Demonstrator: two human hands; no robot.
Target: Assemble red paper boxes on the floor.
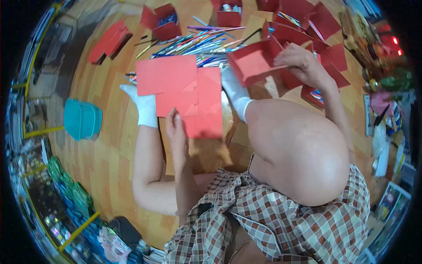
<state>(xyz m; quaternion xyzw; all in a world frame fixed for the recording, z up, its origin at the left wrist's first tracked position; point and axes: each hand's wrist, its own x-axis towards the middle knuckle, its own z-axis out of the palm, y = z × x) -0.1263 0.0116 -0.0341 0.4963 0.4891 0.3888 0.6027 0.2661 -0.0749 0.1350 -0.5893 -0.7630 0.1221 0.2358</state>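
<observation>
My left hand [176, 132] is at the lower edge of a flat, notched red cardboard piece [167, 75], its fingers closed at that edge. The piece lies level in front of me, between my feet. My right hand [301, 64] grips the rim of an open red cardboard box [252, 61], which is tilted so its bare inside shows. Beyond both, a heap of pens and pencils [193, 46] spreads over the floor.
Red boxes with pens stand at the far right [288, 33]; two more filled boxes [167, 33] are at the back. Folded red cardboard [110, 42] lies far left. A teal plastic bin [82, 119] stands left. Shelves line the left side; assorted clutter [387, 101] lines the right.
</observation>
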